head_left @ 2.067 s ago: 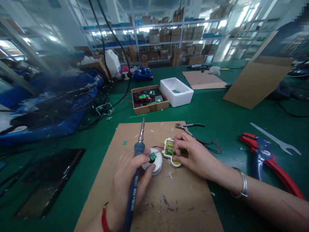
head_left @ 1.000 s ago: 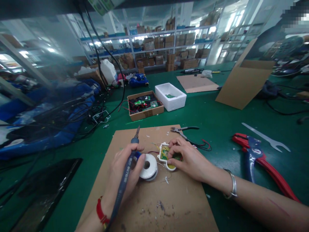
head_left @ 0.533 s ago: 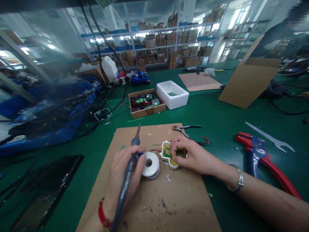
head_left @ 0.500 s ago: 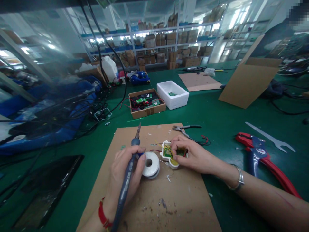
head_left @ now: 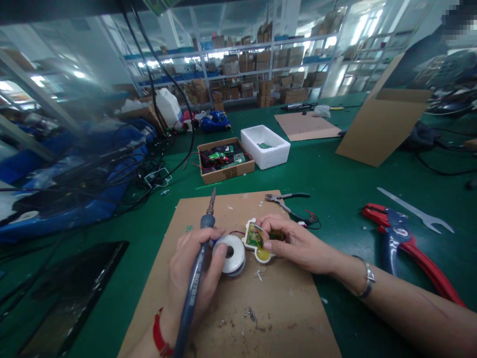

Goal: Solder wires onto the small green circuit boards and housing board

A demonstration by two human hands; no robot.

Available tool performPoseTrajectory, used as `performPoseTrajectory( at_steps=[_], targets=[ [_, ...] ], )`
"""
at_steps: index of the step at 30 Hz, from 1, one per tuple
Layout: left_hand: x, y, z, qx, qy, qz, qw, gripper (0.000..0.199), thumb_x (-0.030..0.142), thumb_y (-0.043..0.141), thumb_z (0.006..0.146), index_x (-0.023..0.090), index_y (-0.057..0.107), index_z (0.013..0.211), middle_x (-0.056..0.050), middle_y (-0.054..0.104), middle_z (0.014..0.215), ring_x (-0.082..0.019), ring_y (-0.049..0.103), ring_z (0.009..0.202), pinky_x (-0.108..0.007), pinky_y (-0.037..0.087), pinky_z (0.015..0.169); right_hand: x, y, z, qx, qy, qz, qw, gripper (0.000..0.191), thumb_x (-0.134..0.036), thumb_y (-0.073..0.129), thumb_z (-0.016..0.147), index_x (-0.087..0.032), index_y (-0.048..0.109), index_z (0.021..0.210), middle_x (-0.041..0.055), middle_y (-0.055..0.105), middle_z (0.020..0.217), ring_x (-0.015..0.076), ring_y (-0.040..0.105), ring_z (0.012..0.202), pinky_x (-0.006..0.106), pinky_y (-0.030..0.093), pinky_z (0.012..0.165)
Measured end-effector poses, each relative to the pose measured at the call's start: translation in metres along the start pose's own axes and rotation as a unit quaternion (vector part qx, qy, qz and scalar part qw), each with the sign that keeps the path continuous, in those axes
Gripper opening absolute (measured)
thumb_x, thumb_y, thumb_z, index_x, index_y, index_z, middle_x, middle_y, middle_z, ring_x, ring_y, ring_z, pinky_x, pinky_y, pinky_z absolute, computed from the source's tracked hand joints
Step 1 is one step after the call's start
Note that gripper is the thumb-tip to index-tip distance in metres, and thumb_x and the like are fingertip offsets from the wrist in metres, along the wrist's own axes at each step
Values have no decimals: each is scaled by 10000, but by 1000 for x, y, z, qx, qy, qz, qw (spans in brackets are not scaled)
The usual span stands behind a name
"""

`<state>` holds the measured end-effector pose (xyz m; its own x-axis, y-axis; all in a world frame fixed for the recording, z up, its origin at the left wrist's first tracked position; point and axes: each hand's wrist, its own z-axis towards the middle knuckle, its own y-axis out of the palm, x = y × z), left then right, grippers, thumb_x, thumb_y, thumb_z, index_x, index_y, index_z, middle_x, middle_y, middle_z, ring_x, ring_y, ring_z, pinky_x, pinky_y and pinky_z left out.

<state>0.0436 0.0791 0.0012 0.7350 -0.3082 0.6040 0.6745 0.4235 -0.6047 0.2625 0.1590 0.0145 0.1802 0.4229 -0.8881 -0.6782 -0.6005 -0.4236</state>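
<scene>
My left hand [head_left: 197, 268] is closed round a soldering iron [head_left: 194, 278], its tip pointing up and away from me. The same hand's thumb and fingers also rest on a white solder spool [head_left: 230, 254]. To the right lies a small white plastic housing [head_left: 257, 253] with a green circuit board [head_left: 254, 236] and a yellow round part in its lobe. My right hand [head_left: 286, 238] covers the housing's right side, its thumb and fingers pinched at thin yellow wires [head_left: 260, 231] above the board. The fingertips partly hide the wires.
Beneath lies a cardboard sheet [head_left: 238, 318] with solder bits. Cutting pliers [head_left: 278, 198] lie behind my right hand; a red-and-blue hand tool [head_left: 400, 233] and a wrench [head_left: 413, 209] lie right. Farther back stand a cardboard box of boards [head_left: 227, 174] and a white foam box [head_left: 268, 158].
My right hand's fingers have shifted slightly left and down over the housing, which has turned and slid a little left. The left hand with iron and spool has barely moved.
</scene>
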Motion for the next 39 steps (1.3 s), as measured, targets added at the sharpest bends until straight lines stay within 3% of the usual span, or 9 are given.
performPoseTrajectory(
  at_steps=[7, 10, 13, 19, 23, 27, 31, 39],
  targets=[
    [7, 2, -8, 47, 71, -116, 990, 357, 107, 692, 742, 248, 501, 1009, -54, 659, 1070, -237, 626, 1013, -473, 435, 959, -10, 24, -5, 60, 9, -140, 988, 42, -242, 588, 864, -226, 567, 832, 12, 621, 969, 205, 510, 981, 386, 341, 879],
    [11, 2, -7, 43, 101, -74, 991, 341, 93, 701, 732, 244, 512, 973, -47, 668, 1039, -232, 619, 999, -438, 466, 893, -11, 35, -6, 76, 4, -180, 981, 22, -234, 596, 861, -238, 577, 851, 3, 618, 998, 209, 492, 996, 372, 333, 857],
    [9, 2, -7, 25, 95, -3, 995, 247, 97, 665, 772, 242, 534, 923, -25, 680, 974, -203, 602, 970, -391, 453, 859, -11, 39, -6, 75, 0, -199, 977, 18, -232, 595, 861, -244, 587, 849, 0, 610, 1023, 210, 478, 1029, 377, 322, 888],
    [-1, 3, -11, -22, 25, 13, 999, 205, 123, 598, 815, 261, 537, 954, -2, 652, 941, -183, 611, 904, -356, 458, 810, -11, 37, -8, 97, -22, -184, 978, 84, -139, 584, 785, -219, 560, 779, 43, 523, 1139, 218, 461, 1096, 379, 334, 940],
    [-2, 3, -12, -29, -9, 5, 1000, 187, 153, 595, 818, 259, 531, 958, -10, 642, 970, -191, 618, 917, -366, 461, 819, -15, 33, -10, 128, -57, -195, 971, 67, -156, 590, 764, -219, 568, 773, 43, 558, 1029, 228, 491, 1035, 393, 328, 902],
    [2, 3, -11, -33, 21, -9, 999, 184, 122, 582, 828, 266, 535, 933, 11, 640, 909, -170, 612, 885, -336, 459, 798, -15, 33, -10, 99, -85, -185, 974, 41, -189, 580, 828, -227, 582, 812, -8, 625, 848, 186, 545, 907, 375, 302, 879],
    [5, 4, -15, -40, 35, -43, 998, 215, 93, 569, 833, 270, 521, 946, 25, 643, 902, -142, 618, 852, -289, 476, 783, -13, 37, -7, 82, -79, -171, 979, 27, -220, 578, 867, -233, 590, 846, -26, 635, 812, 161, 556, 850, 352, 297, 865],
    [10, 3, -15, -15, 14, -66, 998, 223, 113, 601, 798, 266, 501, 925, 15, 656, 968, -142, 630, 925, -281, 481, 832, -17, 43, -2, 123, -59, -170, 976, 92, -158, 576, 815, -205, 536, 746, -25, 602, 734, 150, 533, 761, 324, 311, 782]
  ],
)
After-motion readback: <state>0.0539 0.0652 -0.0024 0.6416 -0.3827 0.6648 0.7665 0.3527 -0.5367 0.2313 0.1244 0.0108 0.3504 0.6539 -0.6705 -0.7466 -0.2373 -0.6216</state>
